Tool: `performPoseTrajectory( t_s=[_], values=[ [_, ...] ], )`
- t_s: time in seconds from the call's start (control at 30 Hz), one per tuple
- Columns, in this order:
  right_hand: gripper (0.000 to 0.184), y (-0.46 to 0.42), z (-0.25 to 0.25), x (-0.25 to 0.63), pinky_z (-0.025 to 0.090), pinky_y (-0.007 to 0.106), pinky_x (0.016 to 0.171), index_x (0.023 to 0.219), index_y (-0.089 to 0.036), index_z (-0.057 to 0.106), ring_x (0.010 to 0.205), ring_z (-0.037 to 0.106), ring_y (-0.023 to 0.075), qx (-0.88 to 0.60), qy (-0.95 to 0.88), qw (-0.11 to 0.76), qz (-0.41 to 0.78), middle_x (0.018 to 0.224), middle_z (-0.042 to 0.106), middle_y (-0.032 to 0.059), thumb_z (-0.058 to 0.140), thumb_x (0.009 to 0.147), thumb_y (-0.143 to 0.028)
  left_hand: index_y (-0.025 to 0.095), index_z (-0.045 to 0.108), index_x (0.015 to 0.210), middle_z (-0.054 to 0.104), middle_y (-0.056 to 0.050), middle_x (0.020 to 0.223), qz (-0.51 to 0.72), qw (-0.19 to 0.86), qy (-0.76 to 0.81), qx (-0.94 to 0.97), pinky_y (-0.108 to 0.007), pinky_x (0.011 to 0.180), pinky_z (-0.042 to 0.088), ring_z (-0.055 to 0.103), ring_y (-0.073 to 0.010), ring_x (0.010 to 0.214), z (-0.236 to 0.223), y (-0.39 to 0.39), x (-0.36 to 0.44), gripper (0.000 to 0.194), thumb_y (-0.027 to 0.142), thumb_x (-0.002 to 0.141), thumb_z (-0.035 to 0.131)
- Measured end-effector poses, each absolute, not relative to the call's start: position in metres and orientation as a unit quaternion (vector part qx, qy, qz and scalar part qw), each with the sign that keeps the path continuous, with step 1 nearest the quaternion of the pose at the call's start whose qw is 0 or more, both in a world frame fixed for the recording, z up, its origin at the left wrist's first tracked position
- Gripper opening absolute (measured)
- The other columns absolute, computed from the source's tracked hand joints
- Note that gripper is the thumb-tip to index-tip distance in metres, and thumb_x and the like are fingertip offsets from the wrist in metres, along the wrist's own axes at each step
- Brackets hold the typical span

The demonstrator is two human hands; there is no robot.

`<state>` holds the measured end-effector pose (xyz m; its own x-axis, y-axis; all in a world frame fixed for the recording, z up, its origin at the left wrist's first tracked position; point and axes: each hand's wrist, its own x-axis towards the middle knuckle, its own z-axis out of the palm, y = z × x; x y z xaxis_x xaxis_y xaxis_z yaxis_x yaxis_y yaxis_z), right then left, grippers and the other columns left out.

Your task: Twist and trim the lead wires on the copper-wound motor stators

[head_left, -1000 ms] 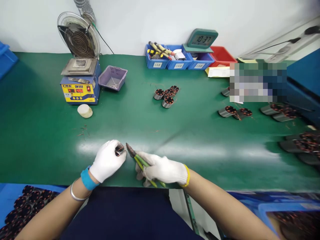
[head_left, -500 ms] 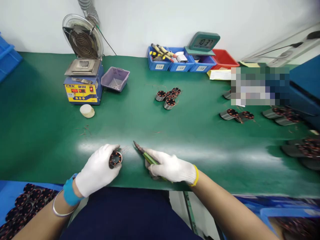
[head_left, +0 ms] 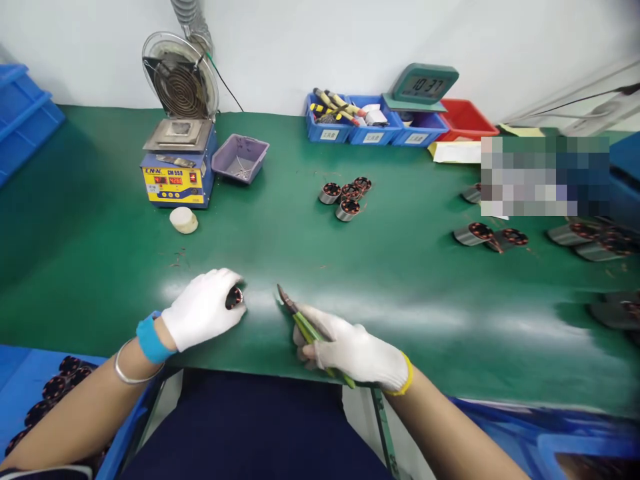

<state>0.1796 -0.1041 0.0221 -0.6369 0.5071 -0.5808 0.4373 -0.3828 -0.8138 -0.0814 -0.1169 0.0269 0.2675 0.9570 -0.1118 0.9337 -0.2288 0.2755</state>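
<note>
My left hand (head_left: 207, 307), in a white glove, is closed round a motor stator (head_left: 234, 297) with dark slots and copper windings. Most of that stator is hidden by the fingers. To its right, my right hand (head_left: 345, 347), also gloved, grips green-handled pliers (head_left: 306, 325), whose jaws point up and left above the green table (head_left: 265, 247). The jaws touch nothing. Farther back, a small group of stators (head_left: 349, 209) with copper wire ends stands on the table.
A solder pot (head_left: 175, 180) stands at the back left, beside a purple tray (head_left: 240, 157) and a white round block (head_left: 184, 220). Blue tool bins (head_left: 327, 133), a red bin (head_left: 467, 120) and a clock (head_left: 425, 83) line the wall. More stators (head_left: 473, 233) lie right; blue crates (head_left: 25, 120) left.
My left hand has turned the stator and moved it slightly up, so less of it shows. The pliers have shifted a little right and down, with their handles more visible. The view has shifted slightly.
</note>
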Motion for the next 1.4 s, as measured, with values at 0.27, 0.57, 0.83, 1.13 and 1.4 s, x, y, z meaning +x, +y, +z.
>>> performPoseTrajectory(
  t_s=[0.27,0.57,0.83,1.13,1.4],
  values=[
    [0.046,-0.105,0.006,0.160,0.051,0.023,0.054,0.098,-0.020,0.047,0.074,0.065,0.0160,-0.328,-0.405,0.022,0.853,0.090,0.055,0.0005,0.072,0.063,-0.034,0.020,0.053,0.077,0.058,-0.004,0.076,0.056,0.105,0.631,0.766,-0.034,0.069,0.040,0.054,-0.0224,0.077,0.008,-0.116,-0.063,0.013,0.021,0.086,0.044],
    [0.036,-0.098,0.007,0.148,0.053,0.025,0.057,0.089,-0.019,0.047,0.074,0.064,0.0149,-0.338,-0.419,0.035,0.842,0.088,0.055,-0.0004,0.069,0.062,-0.029,0.020,0.051,0.074,0.055,-0.002,0.077,0.141,0.167,0.620,0.754,-0.033,0.070,0.038,0.050,-0.0202,0.077,-0.003,-0.116,-0.068,0.017,0.025,0.089,0.045],
    [0.023,-0.093,0.005,0.140,0.050,0.024,0.050,0.087,-0.020,0.046,0.053,0.059,0.0124,-0.381,-0.453,0.007,0.806,0.062,0.055,-0.0047,0.059,0.069,-0.024,0.019,0.055,0.075,0.058,-0.003,0.076,0.160,0.144,0.610,0.763,-0.033,0.071,0.039,0.051,-0.0201,0.077,-0.009,-0.116,-0.066,0.018,0.024,0.089,0.045],
    [0.049,-0.108,0.025,0.155,0.047,0.043,0.080,0.127,-0.019,0.050,0.093,0.061,0.0298,-0.478,-0.846,-0.042,0.233,0.107,0.061,0.0130,0.056,0.081,-0.036,0.016,0.056,0.107,0.062,-0.009,0.108,0.234,0.147,0.644,0.713,-0.042,0.092,0.048,0.058,-0.0260,0.102,0.005,-0.128,-0.073,0.035,0.029,0.075,0.061],
    [0.067,-0.100,0.020,0.081,0.043,0.046,0.086,0.130,-0.016,0.044,0.100,0.054,0.0286,-0.281,-0.949,0.109,0.091,0.112,0.058,0.0109,0.062,0.077,-0.054,0.019,0.052,0.123,0.058,-0.010,0.127,0.420,0.188,0.674,0.578,-0.049,0.109,0.041,0.055,-0.0289,0.119,0.012,-0.146,-0.099,0.053,0.037,0.074,0.064]
  ],
)
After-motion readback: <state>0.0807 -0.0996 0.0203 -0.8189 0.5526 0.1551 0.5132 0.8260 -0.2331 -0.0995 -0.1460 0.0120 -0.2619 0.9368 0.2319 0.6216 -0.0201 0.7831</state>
